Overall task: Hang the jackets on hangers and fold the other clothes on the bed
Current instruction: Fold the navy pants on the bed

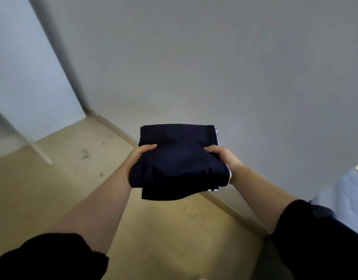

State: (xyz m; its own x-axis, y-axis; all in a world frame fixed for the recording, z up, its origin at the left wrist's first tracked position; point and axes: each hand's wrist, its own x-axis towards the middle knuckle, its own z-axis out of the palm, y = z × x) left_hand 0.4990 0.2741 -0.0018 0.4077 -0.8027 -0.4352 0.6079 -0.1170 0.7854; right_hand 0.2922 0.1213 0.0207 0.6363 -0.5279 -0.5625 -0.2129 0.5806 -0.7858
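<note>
Faced a plain grey wall [214, 57] above a pale wooden floor [63, 178], with a pale blue panel [22, 67], perhaps a door, at far left. Glimpsed a corner of the bed [339, 190] with light sheets at the right edge. Held a folded navy garment [178, 158] with white trim in mid-air over the floor, well apart from the bed and touching nothing else. Gripped its left side with the left hand [140, 156], thumb curled over the top, fingers hidden underneath. Gripped its right side with the right hand [222, 156] likewise, thumb pressed into the cloth. Noticed a loose lower layer sagging out beneath the bundle near the wrists. Judged the fold at risk: could have slid open through a slackened grip, a tilt, or a careless drop onto the sheets. Saw no basket, box, drawer or hanger anywhere, so nothing to report inside any.
</note>
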